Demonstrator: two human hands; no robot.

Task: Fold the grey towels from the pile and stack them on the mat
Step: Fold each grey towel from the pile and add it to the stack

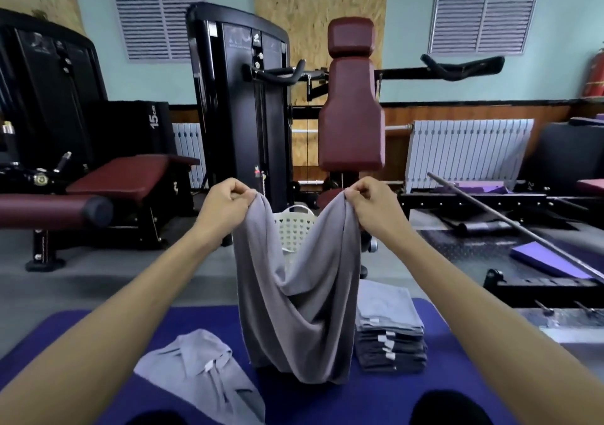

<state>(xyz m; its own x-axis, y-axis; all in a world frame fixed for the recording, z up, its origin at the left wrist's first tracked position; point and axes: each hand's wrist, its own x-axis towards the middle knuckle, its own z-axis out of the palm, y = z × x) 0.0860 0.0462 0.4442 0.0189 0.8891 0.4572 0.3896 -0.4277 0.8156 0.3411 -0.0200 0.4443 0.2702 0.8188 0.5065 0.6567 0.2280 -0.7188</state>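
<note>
Head view. Both arms stretched forward, a grey towel (295, 300) hanging between them. Left hand (225, 200) pinches one top corner, fingers curled tight, cloth bunched just under the fingertips (243, 195). Right hand (371, 204) pinches the other top corner the same way, thumb and fingers closed on the fabric edge. Hands apart, level with each other. Towel sags in a deep V in the middle, its lower fold reaching down in front of the blue mat (376, 401); can't tell if it touches the mat.

Right of the hanging towel: stack of folded towels (389, 333) on the mat, neat, white tags showing on the near edges. Left and nearer: loose crumpled pile of grey towels (204, 375) on the mat, unfolded.

Behind the towel, partly hidden: white laundry basket (294, 228) on the floor. Gym machines with maroon pads behind, one seat back (351, 114) dead centre.
</note>
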